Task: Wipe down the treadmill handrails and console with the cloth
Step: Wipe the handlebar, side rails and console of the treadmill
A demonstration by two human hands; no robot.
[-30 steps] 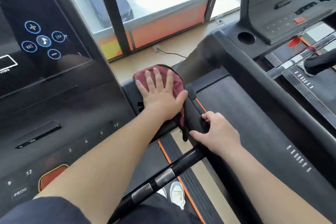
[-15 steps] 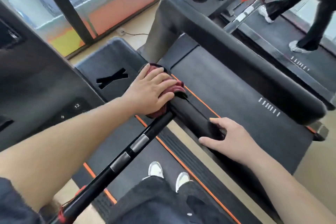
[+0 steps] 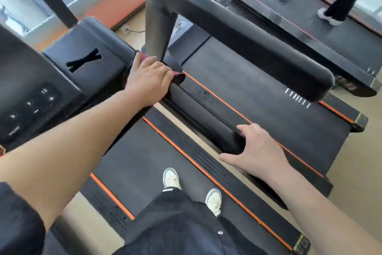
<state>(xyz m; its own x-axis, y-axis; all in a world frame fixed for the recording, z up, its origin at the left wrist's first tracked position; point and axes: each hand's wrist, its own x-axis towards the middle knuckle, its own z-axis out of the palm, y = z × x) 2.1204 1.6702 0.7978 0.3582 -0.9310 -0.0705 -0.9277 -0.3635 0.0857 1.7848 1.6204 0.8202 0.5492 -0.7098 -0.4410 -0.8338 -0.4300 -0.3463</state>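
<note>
Gripping the cloth point(image 3: 179, 76) under the left hand point(image 3: 148, 82), wrapped round the handrail point(image 3: 198, 118) for all-round contact (console point(image 3: 31, 101) just left of it); bracing with the right hand point(image 3: 258, 147), curled over the rail's free end.

Black padded handrail point(image 3: 202, 118) with red cloth point(image 3: 178, 76) at its far end

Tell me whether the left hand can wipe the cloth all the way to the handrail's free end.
Probably not fully: the handrail is bare from the left hand and cloth onward, but the right hand holds its free end.
</note>
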